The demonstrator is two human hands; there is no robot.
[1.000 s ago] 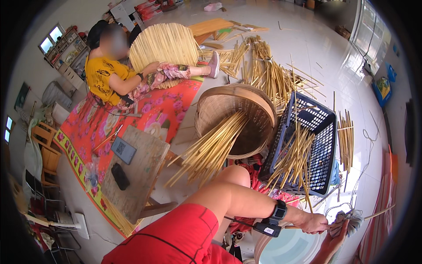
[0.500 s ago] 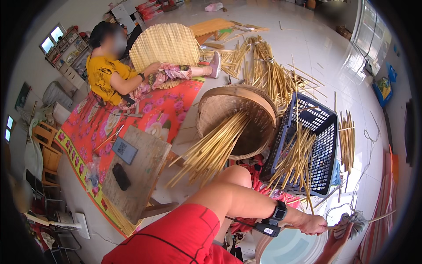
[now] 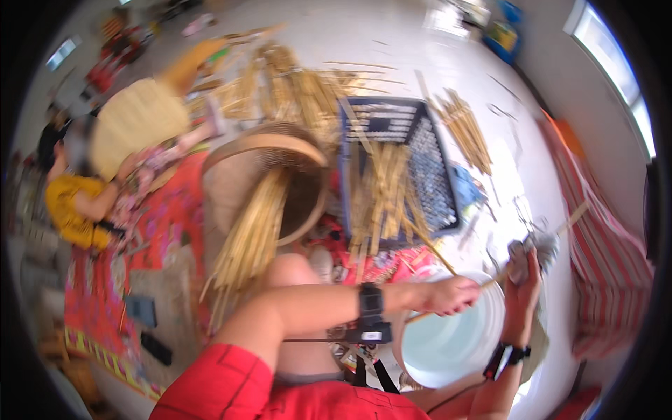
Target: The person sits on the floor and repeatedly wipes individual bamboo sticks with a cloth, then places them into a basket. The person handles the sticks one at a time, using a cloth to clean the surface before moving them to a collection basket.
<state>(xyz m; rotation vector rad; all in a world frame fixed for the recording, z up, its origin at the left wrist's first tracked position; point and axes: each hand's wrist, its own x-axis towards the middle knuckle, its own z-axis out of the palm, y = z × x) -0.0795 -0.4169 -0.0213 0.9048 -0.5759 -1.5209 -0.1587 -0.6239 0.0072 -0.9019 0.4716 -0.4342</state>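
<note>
As the head view shows at lower right, a slender pale stick (image 3: 491,282) slants up to the right, its lower part over a white bucket (image 3: 500,320) of water. The left hand (image 3: 451,295) is clenched around this stick; the right hand (image 3: 525,278) grasps a bunched grey cloth (image 3: 547,253), which seems to go around the stick further up. The stick looks light, fairly stiff yet springy, and likely to snap if bent sharply; the cloth should be soft and yielding. Whether either is wet, and so slippery, I cannot tell through the blur. A firm fist low on the stick and a cushioned hold through the cloth look the sound places to grip.

Around the middle of the frame, a dark blue crate (image 3: 439,159) holds more sticks (image 3: 385,185), one poking down close to the left hand, where it could snag. Left of it, a wicker basket (image 3: 222,183) has a loose bundle (image 3: 257,220) spilling from its mouth. At the right edge, striped fabric (image 3: 605,290) crowds the stick's far end. A seated person in yellow (image 3: 78,210) is well apart at left.
</note>
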